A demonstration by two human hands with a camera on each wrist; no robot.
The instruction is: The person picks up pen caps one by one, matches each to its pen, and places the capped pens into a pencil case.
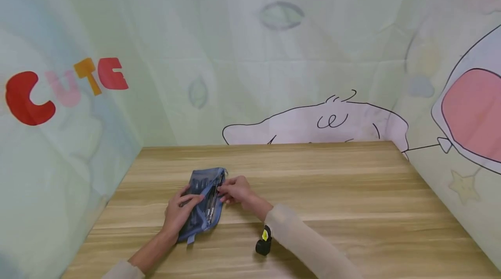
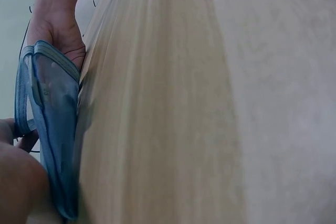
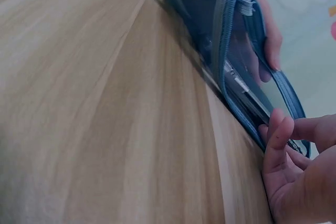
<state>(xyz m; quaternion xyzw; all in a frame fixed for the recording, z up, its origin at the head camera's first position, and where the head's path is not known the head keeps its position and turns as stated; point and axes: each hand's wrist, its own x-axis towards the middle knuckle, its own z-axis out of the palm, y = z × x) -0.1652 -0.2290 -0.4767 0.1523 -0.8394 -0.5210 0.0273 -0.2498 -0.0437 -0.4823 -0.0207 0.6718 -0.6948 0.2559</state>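
A blue, see-through zip pencil case (image 1: pixel 197 185) lies slanted on the table, its zipped side gaping. My left hand (image 1: pixel 181 211) holds it from the left, the thumb on the rim of the opening. Inside, several pens (image 1: pixel 212 204) show through the gap, and dark items are visible behind the mesh. My right hand (image 1: pixel 236 191) reaches into the opening from the right. In the right wrist view, its thumb and fingers pinch the end of a slim pen (image 3: pixel 247 93) lying along the inside. The left wrist view shows the case's blue side (image 2: pixel 58 108) between both hands.
The wood-grain table (image 1: pixel 332 192) meets printed cloth walls (image 1: pixel 250 74) at the back and both sides. A small black device (image 1: pixel 264 242) with a yellow sticker is beside the right sleeve (image 1: pixel 297 235). A fabric tab (image 1: pixel 191 239) sticks out from the case's near end.
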